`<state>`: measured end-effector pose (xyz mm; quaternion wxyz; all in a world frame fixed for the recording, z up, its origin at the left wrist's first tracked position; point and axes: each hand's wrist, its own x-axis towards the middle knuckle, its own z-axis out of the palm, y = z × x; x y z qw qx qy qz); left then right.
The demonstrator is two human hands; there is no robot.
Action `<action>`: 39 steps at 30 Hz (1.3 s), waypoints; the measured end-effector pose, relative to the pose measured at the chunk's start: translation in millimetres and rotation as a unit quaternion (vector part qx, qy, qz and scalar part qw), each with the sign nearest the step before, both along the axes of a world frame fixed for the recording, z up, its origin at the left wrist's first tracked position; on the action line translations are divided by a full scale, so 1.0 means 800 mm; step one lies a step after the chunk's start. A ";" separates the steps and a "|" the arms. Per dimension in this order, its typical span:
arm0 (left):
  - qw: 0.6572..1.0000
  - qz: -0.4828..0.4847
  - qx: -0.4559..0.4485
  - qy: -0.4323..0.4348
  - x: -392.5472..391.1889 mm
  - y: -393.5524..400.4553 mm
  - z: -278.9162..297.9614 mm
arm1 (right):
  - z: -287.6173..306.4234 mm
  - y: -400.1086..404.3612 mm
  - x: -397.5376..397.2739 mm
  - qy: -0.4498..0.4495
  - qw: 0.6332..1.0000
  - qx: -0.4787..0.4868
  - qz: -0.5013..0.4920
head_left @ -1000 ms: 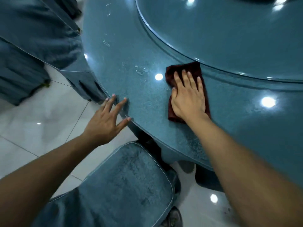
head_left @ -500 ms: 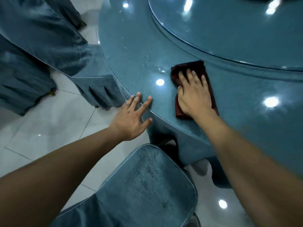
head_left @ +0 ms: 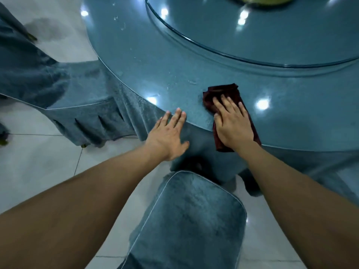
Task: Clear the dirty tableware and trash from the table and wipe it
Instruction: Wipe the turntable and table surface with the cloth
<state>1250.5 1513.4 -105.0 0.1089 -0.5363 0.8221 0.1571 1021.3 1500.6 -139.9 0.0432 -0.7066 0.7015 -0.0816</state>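
Head view shows table cleared nearby, wiping underway: flat right hand presses cloth, droplets remain, left hand spread.

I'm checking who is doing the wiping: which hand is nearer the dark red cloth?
Right. The right hand presses flat on the dark red cloth. The left hand rests at the table edge, left of the cloth and apart from it.

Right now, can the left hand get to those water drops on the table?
Probably yes. The left hand rests open at the table edge, and the water drops lie just beyond its fingertips with nothing between. The right hand presses the dark red cloth off to the side.
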 end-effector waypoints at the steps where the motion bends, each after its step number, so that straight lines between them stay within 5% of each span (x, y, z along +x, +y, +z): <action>1: 1.000 -0.001 0.000 0.003 0.001 0.000 -0.001 | 0.000 0.001 0.000 0.001 1.000 -0.003 -0.001; 18: 0.996 -0.089 -0.007 0.002 0.025 -0.016 0.008 | 0.002 -0.055 -0.007 -0.023 0.990 0.027 -0.136; 24: 0.983 -0.100 -0.064 0.137 0.082 -0.077 0.015 | 0.003 -0.148 -0.025 -0.039 0.981 0.019 -0.187; 28: 0.991 -0.009 -0.104 0.086 0.146 -0.166 0.003 | 0.002 -0.196 -0.032 -0.039 0.983 0.011 -0.179; 33: 0.995 -0.031 -0.084 0.033 0.174 -0.207 -0.024 | 0.004 -0.192 -0.016 -0.037 0.986 0.016 -0.161; 39: 0.994 -0.023 -0.094 0.044 0.175 -0.204 -0.031 | 0.004 -0.158 0.127 -0.056 0.995 0.019 -0.074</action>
